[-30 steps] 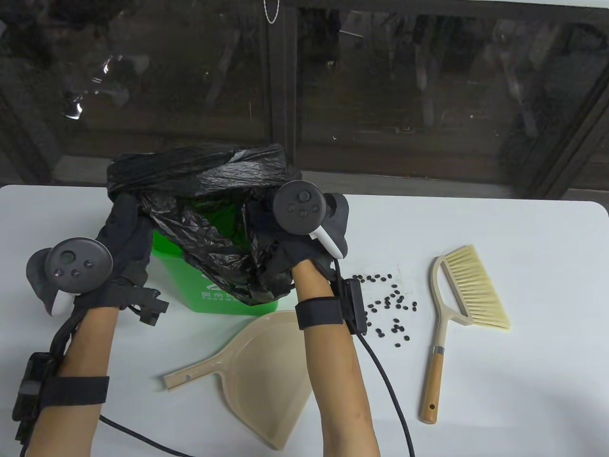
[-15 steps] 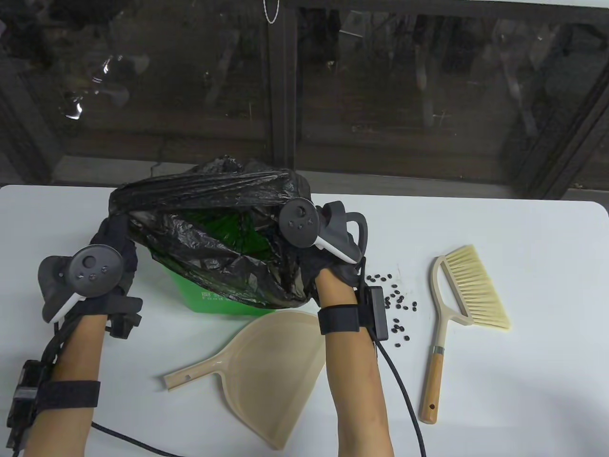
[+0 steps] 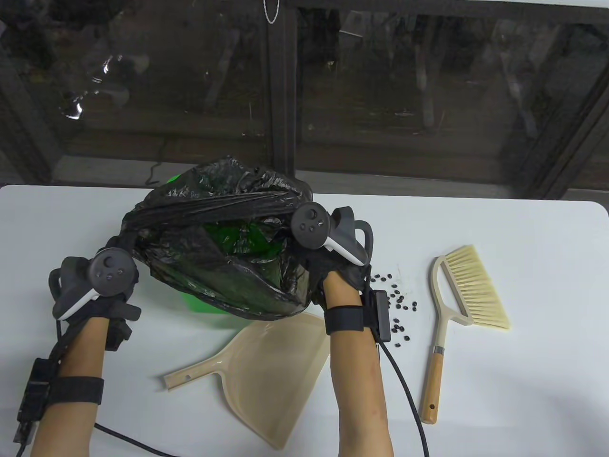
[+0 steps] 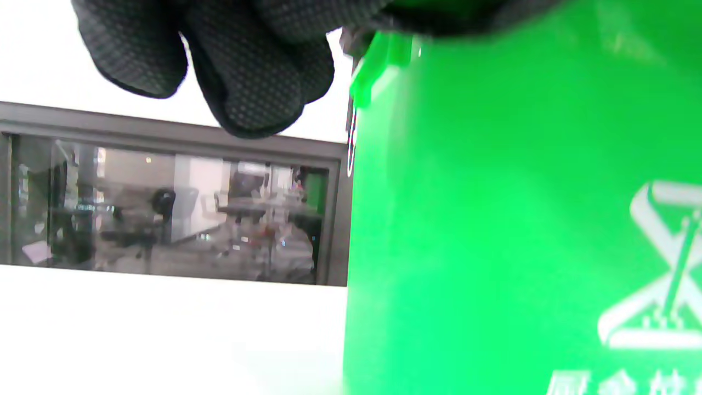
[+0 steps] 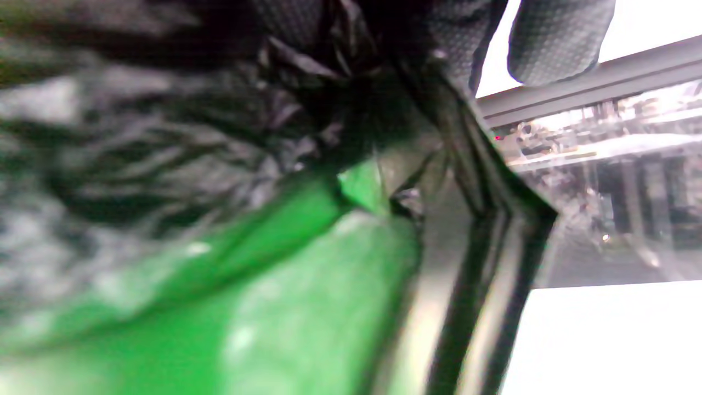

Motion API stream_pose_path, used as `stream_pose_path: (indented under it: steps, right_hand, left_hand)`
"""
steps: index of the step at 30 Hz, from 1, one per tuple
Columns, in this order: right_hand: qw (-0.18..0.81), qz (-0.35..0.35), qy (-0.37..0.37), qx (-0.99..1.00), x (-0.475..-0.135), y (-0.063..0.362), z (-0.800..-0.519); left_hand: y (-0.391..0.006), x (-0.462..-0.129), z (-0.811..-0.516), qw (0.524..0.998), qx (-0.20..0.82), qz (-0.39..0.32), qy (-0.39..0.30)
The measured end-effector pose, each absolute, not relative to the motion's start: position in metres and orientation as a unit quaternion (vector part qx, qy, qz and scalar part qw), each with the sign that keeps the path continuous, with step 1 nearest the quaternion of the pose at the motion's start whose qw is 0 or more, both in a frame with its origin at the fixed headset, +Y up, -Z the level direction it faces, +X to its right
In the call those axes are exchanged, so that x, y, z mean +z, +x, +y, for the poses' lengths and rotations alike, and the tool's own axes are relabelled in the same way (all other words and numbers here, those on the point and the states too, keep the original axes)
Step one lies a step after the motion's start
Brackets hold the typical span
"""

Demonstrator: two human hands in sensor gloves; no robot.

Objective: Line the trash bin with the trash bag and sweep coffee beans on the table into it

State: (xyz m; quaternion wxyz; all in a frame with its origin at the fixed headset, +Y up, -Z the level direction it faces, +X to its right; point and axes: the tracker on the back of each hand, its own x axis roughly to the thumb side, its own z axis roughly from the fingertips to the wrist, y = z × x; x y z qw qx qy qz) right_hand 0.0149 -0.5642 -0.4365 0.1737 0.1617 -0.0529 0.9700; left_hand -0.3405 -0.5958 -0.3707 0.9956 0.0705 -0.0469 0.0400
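While my left hand [image 3: 112, 281] and right hand [image 3: 328, 257] each grip an edge of the black trash bag [image 3: 223, 247], it's stretched over the green trash bin [image 4: 521, 219] between them. Coffee beans [image 3: 397, 309] lie just right of my right wrist, on the worktop [image 3: 523, 371].

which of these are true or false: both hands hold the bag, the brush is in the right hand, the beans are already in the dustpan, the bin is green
1. Both hands hold the bag: true. The left hand and right hand grip the black bag over the bin.
2. The brush is in the right hand: false. The brush lies on the table.
3. The beans are in the dustpan: false. The beans lie on the table beside the dustpan.
4. The bin is green: true. The bin is green.
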Motion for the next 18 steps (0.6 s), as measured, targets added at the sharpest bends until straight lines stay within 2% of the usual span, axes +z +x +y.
stream_pose_path:
  steps: [4, 6, 10, 13, 18]
  right_hand:
    - [0.213, -0.031, 0.160, 0.963, -0.441, 0.019, -0.571]
    - [0.240, -0.019, 0.164, 0.957, -0.442, 0.022, -0.572]
    - [0.268, -0.017, 0.176, 0.947, -0.440, 0.026, -0.569]
    - [0.265, -0.025, 0.182, 0.947, -0.437, 0.026, -0.565]
    - [0.271, -0.028, 0.185, 0.944, -0.433, 0.025, -0.561]
  left_hand:
    - [-0.343, -0.376, -0.610, 0.995, 0.073, -0.058, 0.036]
    - [-0.346, -0.374, -0.611, 0.991, 0.103, -0.064, 0.050]
    - [-0.353, -0.366, -0.602, 0.977, 0.162, -0.067, 0.118]
    - [-0.352, -0.358, -0.590, 0.968, 0.160, -0.056, 0.185]
    - [-0.342, -0.346, -0.572, 0.958, 0.162, -0.083, 0.221]
